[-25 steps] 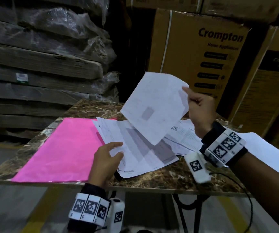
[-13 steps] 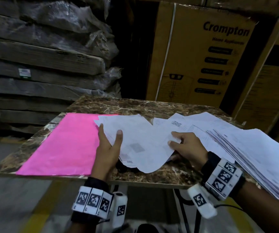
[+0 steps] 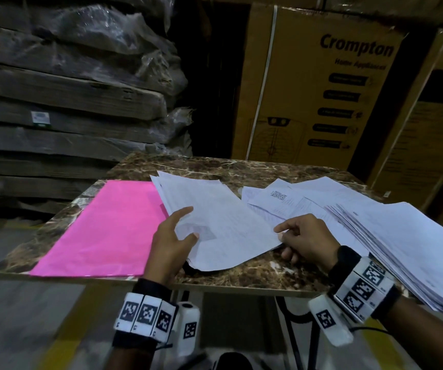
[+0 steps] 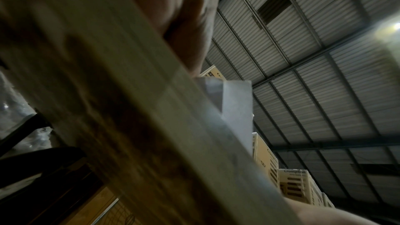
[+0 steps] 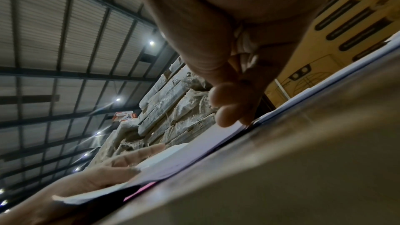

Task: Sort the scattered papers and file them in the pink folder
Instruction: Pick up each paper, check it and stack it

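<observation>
A dim warehouse with brown cardboard cartons (image 3: 319, 86) and wrapped grey slabs (image 3: 68, 102) stands behind a brown marble-pattern desk (image 3: 241, 273). On the desk, at 9 o'clock from the hands, the flat pink folder (image 3: 108, 225) lies closed. A small stack of white printed sheets (image 3: 215, 222) lies in the middle, its left edge over the right edge of the folder. At 3 o'clock a thick fanned pile of white papers (image 3: 402, 241) hangs over the desk edge, with loose sheets (image 3: 281, 198) at 1 o'clock.

The left hand (image 3: 169, 249) rests on the left side of the small stack, fingers spread and nearly straight, thumb on top; its grip is apart. The right hand (image 3: 305, 241) pinches the right corner of the top sheet between thumb and forefinger, so this grip is closed on paper.

The sheets look light, thin and floppy, and I think they slide easily on each other and on the smooth desk. It seems best to hold them at two opposite edges, so they do not bend or fan out.
</observation>
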A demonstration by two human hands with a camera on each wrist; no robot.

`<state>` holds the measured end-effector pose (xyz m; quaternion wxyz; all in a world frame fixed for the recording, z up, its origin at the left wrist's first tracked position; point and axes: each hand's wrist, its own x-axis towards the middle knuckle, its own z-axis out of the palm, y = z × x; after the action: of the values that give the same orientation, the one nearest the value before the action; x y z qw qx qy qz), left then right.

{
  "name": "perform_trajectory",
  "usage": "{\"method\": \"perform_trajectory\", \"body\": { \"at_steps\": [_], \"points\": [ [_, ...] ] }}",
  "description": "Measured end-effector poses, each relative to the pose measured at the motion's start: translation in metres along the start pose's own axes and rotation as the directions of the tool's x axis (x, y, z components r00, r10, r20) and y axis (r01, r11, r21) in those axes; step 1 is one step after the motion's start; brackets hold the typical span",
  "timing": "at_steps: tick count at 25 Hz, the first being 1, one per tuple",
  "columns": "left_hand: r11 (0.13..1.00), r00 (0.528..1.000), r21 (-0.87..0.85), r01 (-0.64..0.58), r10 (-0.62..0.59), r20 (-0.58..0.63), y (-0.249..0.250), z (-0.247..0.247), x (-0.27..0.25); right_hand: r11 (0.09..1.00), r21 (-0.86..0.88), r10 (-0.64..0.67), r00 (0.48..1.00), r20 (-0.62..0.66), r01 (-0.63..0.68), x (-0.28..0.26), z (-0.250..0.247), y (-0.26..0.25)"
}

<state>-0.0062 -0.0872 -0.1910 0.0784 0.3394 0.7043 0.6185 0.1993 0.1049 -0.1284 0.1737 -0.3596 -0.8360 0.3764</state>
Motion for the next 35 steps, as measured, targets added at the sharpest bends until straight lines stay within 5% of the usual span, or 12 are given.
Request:
{"method": "perform_trajectory", "body": {
  "at_steps": [7, 12, 17, 21, 24, 28, 35],
  "points": [
    [0.974, 0.999, -0.224, 0.045, -0.049, -0.012, 0.009, -0.002, -0.003, 0.995, 0.087, -0.049, 0.998, -0.026, 0.051, -0.006, -0.007, 0.014],
    [0.947, 0.999, -0.318, 0.051, -0.054, 0.001, 0.022, -0.006, -0.013, 0.991, -0.035, -0.128, 0.99, 0.05, 0.13, -0.009, -0.016, 0.016],
    [0.906, 0.998, -0.419, 0.062, -0.064, 0.008, 0.035, -0.009, -0.014, 0.978, 0.208, -0.053, 0.985, 0.166, 0.018, -0.021, -0.02, 0.003],
    [0.876, 0.997, -0.476, 0.074, -0.057, 0.051, 0.046, -0.007, -0.017, 0.929, 0.368, -0.119, 0.976, 0.185, 0.044, -0.033, -0.017, -0.01],
    [0.871, 0.997, -0.485, 0.072, -0.043, 0.07, 0.053, -0.004, -0.024, 0.907, 0.393, -0.251, 0.945, 0.21, 0.153, -0.036, -0.017, -0.015],
    [0.869, 0.994, -0.485, 0.095, -0.06, 0.088, 0.05, -0.002, -0.033, 0.808, 0.578, -0.266, 0.945, 0.191, 0.111, -0.043, -0.021, -0.007],
    [0.923, 0.984, -0.377, 0.078, -0.012, 0.175, 0.062, 0.006, -0.028, 0.889, 0.434, -0.244, 0.954, 0.176, 0.147, -0.033, -0.035, -0.01]
  ]
}}
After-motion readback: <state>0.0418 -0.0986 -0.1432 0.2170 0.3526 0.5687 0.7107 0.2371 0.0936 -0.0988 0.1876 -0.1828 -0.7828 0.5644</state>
